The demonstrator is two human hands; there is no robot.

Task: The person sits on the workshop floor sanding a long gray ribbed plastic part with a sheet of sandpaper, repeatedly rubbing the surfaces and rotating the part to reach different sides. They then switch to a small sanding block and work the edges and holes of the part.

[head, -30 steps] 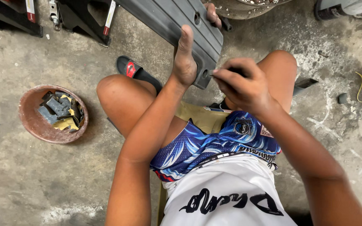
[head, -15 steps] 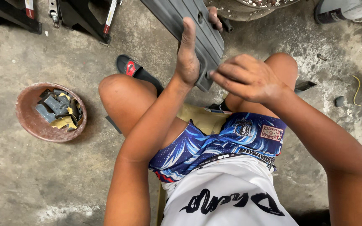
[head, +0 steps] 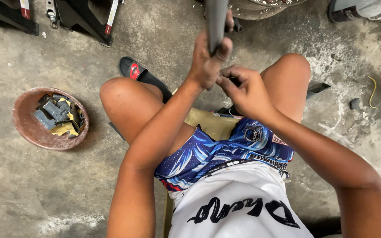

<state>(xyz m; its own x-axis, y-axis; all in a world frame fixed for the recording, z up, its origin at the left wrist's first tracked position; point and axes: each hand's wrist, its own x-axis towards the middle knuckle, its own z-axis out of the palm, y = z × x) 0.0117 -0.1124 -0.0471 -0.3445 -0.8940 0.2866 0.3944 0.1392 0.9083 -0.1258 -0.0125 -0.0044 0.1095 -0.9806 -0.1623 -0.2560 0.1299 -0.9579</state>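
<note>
Grey panel (head: 217,20) edge-on, upright between the knees, above the concrete floor (head: 164,31). Left hand (head: 208,64) fingers wrapped around its lower edge. Right hand (head: 243,88) just beside, fingers curled together, touching the left. Reddish bowl (head: 27,128) of scraps well apart, left.

Grey panel's (head: 217,17) top beyond frame edge.

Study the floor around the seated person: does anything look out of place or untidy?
Yes. A yellow wire scrap and small dark fragments lie loose on the stained concrete floor, while similar scraps sit gathered in the reddish bowl.
</note>
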